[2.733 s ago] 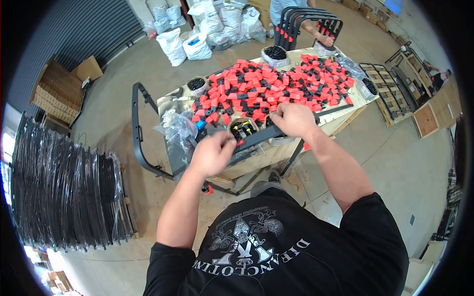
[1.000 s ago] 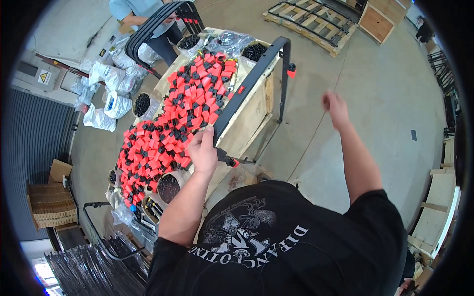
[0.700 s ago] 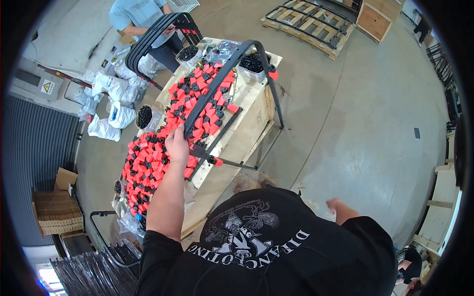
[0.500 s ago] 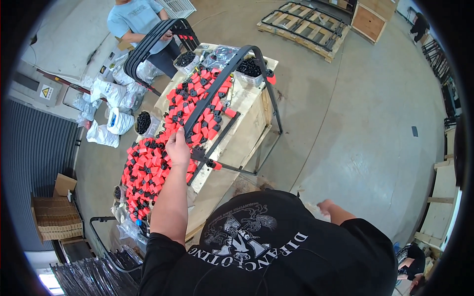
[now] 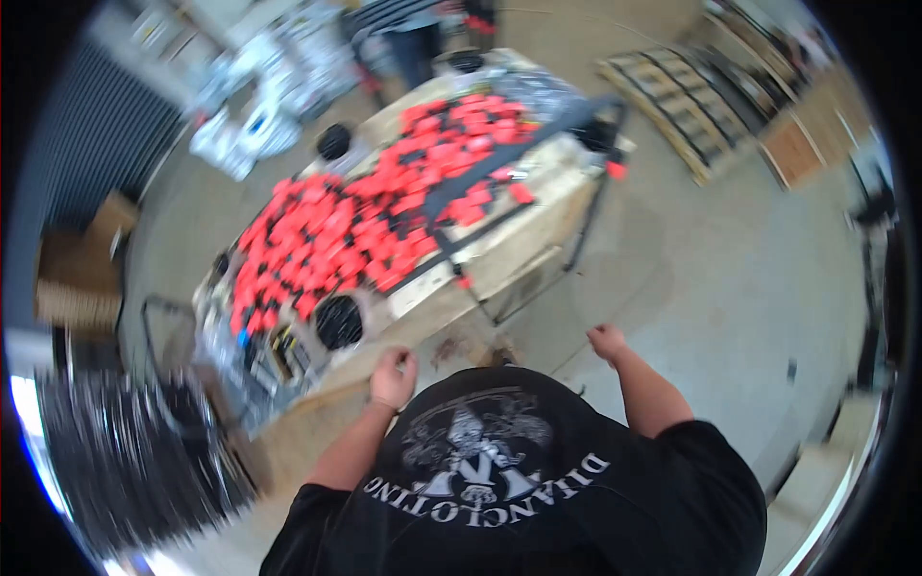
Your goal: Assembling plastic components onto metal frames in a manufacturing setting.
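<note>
My left hand (image 5: 394,377) is off the table's near edge, its fingers loosely curled with nothing visible in them. My right hand (image 5: 606,343) hangs over the floor to the right, fingers curled in and nothing seen in it. A black bent-tube metal frame (image 5: 519,154) rests across the right part of the wooden table (image 5: 538,230), with red end pieces on it. Neither hand touches it. A large heap of red and black plastic caps (image 5: 327,230) covers the table. Near my left hand sits a tub of small black parts (image 5: 339,322). Motion blurs the view.
Tools (image 5: 283,353) and plastic bags lie at the table's left end. White sacks (image 5: 252,130) stand beyond it. A stack of black tubes (image 5: 144,451) is at lower left. A pallet with black frames (image 5: 677,115) lies far right. Another person's legs (image 5: 413,58) show behind the table.
My left hand has let go of the black frame and drawn back toward my body. My right hand has moved slightly forward and left. The view has turned, shifting the table.
</note>
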{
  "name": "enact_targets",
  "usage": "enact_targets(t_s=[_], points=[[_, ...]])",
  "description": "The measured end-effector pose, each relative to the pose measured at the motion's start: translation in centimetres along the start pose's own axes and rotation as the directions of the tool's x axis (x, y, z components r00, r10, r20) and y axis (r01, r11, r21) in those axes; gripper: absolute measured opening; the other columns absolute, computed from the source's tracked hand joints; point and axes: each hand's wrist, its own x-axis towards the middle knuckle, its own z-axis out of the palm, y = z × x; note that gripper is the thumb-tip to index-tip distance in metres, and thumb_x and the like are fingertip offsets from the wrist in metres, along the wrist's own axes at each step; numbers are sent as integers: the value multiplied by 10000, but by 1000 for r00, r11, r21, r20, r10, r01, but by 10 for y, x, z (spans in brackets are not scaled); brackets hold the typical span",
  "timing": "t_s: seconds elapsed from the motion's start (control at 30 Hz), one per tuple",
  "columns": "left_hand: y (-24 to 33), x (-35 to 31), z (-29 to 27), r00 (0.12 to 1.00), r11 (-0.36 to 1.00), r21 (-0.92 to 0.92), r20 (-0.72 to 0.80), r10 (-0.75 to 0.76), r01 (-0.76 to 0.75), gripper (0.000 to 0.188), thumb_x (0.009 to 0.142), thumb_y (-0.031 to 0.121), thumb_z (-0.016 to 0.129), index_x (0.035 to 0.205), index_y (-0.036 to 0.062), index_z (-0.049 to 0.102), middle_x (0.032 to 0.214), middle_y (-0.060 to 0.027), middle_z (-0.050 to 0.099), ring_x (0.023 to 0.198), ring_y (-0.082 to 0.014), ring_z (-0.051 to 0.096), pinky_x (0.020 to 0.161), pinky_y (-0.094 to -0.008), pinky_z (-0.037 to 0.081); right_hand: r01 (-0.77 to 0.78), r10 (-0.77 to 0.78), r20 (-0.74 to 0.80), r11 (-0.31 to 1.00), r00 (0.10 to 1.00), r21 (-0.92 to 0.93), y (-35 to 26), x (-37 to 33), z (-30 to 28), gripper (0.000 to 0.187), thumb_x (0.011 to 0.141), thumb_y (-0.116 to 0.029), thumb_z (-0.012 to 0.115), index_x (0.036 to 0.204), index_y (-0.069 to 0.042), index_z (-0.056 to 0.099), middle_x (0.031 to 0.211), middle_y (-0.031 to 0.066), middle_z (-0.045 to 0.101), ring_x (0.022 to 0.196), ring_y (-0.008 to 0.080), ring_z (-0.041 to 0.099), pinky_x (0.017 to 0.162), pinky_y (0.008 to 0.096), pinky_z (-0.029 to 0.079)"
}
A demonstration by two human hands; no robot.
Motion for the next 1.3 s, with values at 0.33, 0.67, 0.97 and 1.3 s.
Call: enact_targets(t_s=[0.33,0.67,0.97,1.3], points=[[-222,-347,-39,76,245,432,372,-925,868,414,1064,215,346,1309,78,651,1197,-187,690,1038,-293,717,742,-451,592,272,96,459,692,883,-669,-13,-7,82,402,937,-362,568,1097,-26,720,1100,200,709,965,328,702,848,414,564],[-316,-402,-32,396,346,-285,139,-908,894,438,867,358,667,1176,52,716,1119,-184,741,1059,-315,707,927,-373,548,509,-356,714,861,604,-1,-342,-205,294,270,997,-251,567,851,-43,660,790,52,644,683,134,582,624,296,484],[-428,-559,-142,-7,-55,-927,56,-998,370,99,938,146,597,949,50,617,677,-5,558,543,-123,517,467,-292,411,696,-508,859,641,66,325,-569,-476,507,221,989,-201,645,1118,-24,618,933,51,659,819,131,643,718,284,525],[-360,-682,-1,130,142,-104,-108,-986,984,396,963,380,513,988,38,711,888,-183,732,796,-361,710,710,-468,545,366,-622,528,776,578,513,-766,-498,662,546,849,-468,755,1120,-10,635,875,94,575,691,218,562,571,386,461]])
